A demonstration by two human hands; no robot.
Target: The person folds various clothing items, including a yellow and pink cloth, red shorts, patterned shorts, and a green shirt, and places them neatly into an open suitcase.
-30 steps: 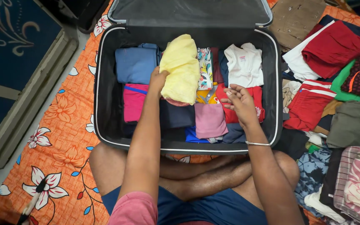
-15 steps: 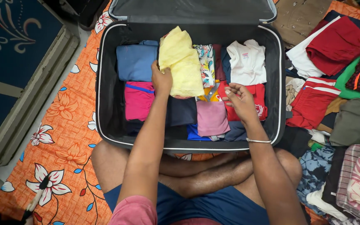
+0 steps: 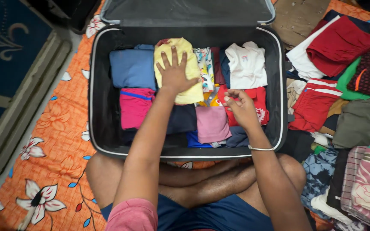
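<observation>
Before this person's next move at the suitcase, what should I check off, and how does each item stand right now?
1. Left hand flat on the yellow folded garment, fingers spread: ok.
2. Yellow folded garment inside the black suitcase, between the blue folded garment and the floral printed piece: ok.
3. Right hand free: cannot tell; its fingers curl above the red garment, and a pinch on cloth is not visible.
4. Free room in the suitcase: ok, a bare strip runs along its left wall.
5. Suitcase lid open and out of the way: ok.
6. More clothes within reach: ok, the heap of clothes lies to the right.
</observation>
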